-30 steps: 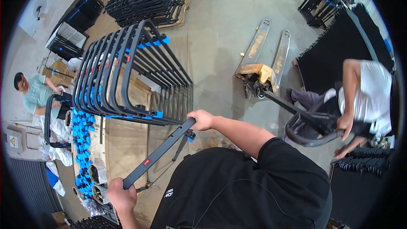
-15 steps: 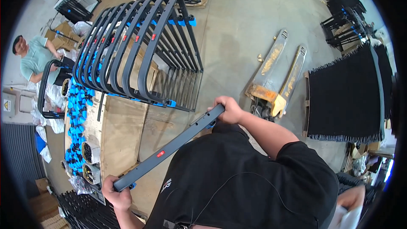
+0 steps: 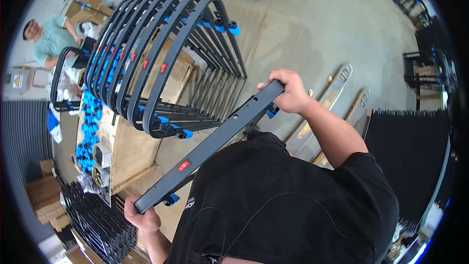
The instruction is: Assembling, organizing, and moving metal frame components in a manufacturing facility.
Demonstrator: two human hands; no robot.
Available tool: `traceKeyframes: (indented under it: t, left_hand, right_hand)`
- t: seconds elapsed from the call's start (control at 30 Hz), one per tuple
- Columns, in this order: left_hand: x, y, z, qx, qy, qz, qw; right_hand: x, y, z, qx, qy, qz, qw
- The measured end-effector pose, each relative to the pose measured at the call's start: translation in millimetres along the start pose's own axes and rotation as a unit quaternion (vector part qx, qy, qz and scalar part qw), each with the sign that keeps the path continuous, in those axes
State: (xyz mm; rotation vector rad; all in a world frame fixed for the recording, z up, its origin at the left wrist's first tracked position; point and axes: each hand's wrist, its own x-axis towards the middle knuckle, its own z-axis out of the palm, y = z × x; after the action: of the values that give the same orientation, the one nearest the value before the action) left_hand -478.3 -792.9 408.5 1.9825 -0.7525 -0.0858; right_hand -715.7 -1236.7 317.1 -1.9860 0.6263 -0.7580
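A dark grey metal frame [image 3: 215, 143] with a red tab and blue clips stretches diagonally in front of my chest. My left hand [image 3: 142, 213] grips its lower left end, fingers wrapped round the corner. Round the upper right end is my right hand [image 3: 289, 91], also closed, with a blue clip just below it. Most of the frame's lower part is hidden behind its top bar and my body. Ahead and to the left, several matching frames [image 3: 155, 76] stand in a row, each with a red tab and blue clips.
A wooden workbench [image 3: 134, 149] at left carries a heap of blue clips [image 3: 89, 129] and small bins [image 3: 101, 155]. A co-worker [image 3: 56, 41] stands beyond it. A pallet jack [image 3: 326, 98] lies ahead right, near a black stack [image 3: 405, 154]. More black frames [image 3: 97, 222] are piled lower left.
I have turned, so the row of frames and the pallet jack appear shifted. The held frame has risen slightly nearer to view, both hands still on its ends.
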Motion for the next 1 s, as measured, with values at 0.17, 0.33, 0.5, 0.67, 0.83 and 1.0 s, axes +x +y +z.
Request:
traceKeyframes:
  t: [0.17,0.33,0.5,0.67,0.83,1.0]
  left_hand:
    - [7.9,30.4,34.3,0.012,0.017,-0.015,1.000]
    - [4.1,16.9,69.1,0.020,0.026,-0.095,0.995]
    - [12.9,-6.3,126.4,-0.001,0.022,-0.111,0.994]
    - [36.7,-1.4,174.2,0.060,0.001,-0.138,0.989]
    - [60.0,-10.6,195.6,0.001,0.022,-0.168,0.986]
    - [78.9,-26.9,190.9,-0.002,0.035,-0.181,0.983]
  right_hand:
    - [49.1,-7.3,-36.6,-0.017,-0.029,-0.039,0.999]
    - [108.7,1.1,-49.2,-0.073,-0.054,-0.083,0.992]
    - [161.0,23.2,-43.9,-0.097,-0.074,-0.022,0.992]
    - [219.8,65.0,-36.8,-0.163,-0.109,-0.002,0.981]
    - [254.8,66.7,-14.3,-0.194,-0.111,0.045,0.974]
    - [277.9,65.7,-6.8,-0.269,-0.158,-0.021,0.950]
